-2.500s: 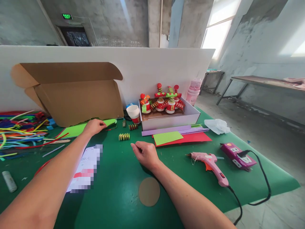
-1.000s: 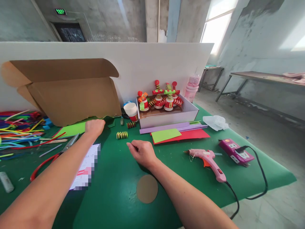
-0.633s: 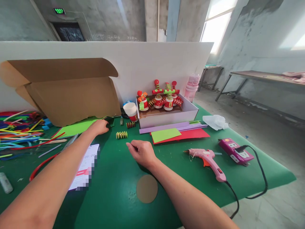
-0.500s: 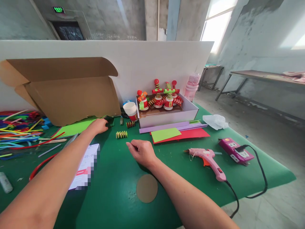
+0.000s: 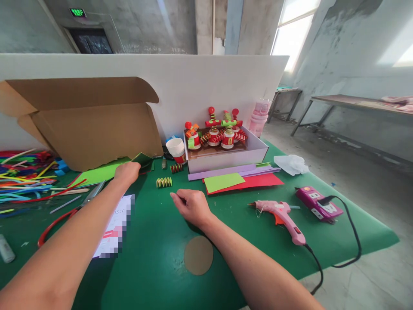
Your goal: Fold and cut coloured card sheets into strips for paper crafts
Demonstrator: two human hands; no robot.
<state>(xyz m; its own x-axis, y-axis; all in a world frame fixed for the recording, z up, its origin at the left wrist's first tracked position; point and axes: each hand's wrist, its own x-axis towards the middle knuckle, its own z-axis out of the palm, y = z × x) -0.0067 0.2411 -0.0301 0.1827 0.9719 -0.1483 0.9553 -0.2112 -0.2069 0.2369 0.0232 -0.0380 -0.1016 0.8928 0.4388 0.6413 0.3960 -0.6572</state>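
My left hand (image 5: 127, 173) reaches across the table to the foot of the brown open box lid. Its fingers are closed on the edge of a dark green paper sheet (image 5: 142, 159), whose corner is lifted; the fingertips are partly hidden. My right hand (image 5: 192, 207) rests on the green tabletop in a loose fist, with nothing visible in it. Below it lies a round brown cardboard disc (image 5: 198, 255). Two accordion-folded paper strips, a yellow-green one (image 5: 164, 182) and a red one (image 5: 176, 168), lie between the hands and the paper cups (image 5: 176, 148).
A white box (image 5: 226, 161) holds several red-and-green paper-cup figures. Purple strips, green paper (image 5: 225, 182) and red paper lie before it. At right are a pink glue gun (image 5: 284, 215) and a purple power strip (image 5: 319, 204) with cables. Pipe cleaners (image 5: 26, 181) and scissors (image 5: 56, 221) lie left.
My left hand has drawn back slightly toward the left, and the dark green paper's corner has risen with it. My right hand stays where it was.
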